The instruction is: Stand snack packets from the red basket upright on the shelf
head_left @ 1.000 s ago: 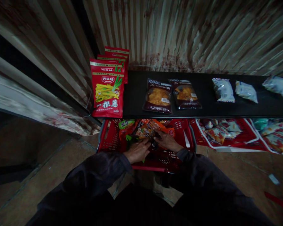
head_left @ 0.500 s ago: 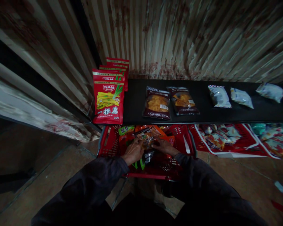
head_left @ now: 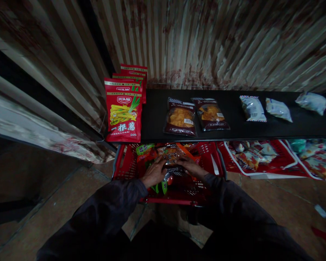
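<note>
Inside a red shopping basket, both my hands are on a dark snack bag with pale lettering and a checkered band. My left hand grips its left side with bent fingers. At the right side, my right hand holds it too, the thumb toward the middle. Around and beneath it lie other bags, among them a green snack bag and an orange snack bag. The undersides of my fingers are hidden.
Above the basket runs a black shelf. It bears several red snack bags standing at the left, two brown chip bags lying flat, and small white bags. More filled baskets stand at the right. A pleated curtain hangs behind.
The dark bag has turned or shifted between my hands, so its lettering and checkered band show more plainly. My right hand has moved slightly lower and closer round it.
</note>
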Action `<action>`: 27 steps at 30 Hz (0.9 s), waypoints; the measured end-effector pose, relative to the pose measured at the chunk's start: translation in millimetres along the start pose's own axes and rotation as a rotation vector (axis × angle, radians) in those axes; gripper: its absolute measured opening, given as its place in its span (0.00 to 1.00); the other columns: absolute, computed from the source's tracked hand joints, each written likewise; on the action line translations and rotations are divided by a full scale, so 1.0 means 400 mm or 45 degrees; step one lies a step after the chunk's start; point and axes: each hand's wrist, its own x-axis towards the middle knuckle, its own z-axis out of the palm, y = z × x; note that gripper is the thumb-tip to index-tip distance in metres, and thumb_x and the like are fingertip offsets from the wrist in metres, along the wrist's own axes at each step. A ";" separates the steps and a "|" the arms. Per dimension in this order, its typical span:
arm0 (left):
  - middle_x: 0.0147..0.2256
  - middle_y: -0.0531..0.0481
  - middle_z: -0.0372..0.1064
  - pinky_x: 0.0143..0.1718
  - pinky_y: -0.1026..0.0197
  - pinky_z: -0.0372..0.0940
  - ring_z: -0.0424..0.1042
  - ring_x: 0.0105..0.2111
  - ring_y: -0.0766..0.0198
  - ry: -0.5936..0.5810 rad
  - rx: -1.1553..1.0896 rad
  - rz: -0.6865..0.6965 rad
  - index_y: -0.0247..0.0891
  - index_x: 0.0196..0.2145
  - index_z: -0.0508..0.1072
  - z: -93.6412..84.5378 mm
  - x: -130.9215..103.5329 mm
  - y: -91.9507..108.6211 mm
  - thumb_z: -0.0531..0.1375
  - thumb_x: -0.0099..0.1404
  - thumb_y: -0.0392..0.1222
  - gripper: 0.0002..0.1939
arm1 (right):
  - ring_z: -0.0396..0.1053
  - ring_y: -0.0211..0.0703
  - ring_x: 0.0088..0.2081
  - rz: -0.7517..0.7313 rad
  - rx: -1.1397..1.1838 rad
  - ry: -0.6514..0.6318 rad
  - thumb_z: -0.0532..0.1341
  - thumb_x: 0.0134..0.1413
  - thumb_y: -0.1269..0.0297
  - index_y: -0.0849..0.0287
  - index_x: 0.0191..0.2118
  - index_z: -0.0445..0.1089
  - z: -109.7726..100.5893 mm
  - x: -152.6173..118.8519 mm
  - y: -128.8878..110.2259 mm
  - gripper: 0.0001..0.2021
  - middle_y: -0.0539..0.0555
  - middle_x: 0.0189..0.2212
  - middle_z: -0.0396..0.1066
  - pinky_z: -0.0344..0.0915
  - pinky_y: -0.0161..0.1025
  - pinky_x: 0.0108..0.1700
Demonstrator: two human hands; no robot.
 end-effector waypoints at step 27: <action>0.60 0.46 0.66 0.64 0.50 0.57 0.63 0.61 0.56 0.417 -0.053 0.286 0.40 0.57 0.69 -0.074 0.038 0.012 0.55 0.67 0.41 0.21 | 0.76 0.45 0.43 -0.166 -0.300 -0.585 0.63 0.50 0.68 0.56 0.53 0.72 -0.103 -0.055 -0.195 0.22 0.53 0.43 0.78 0.72 0.43 0.47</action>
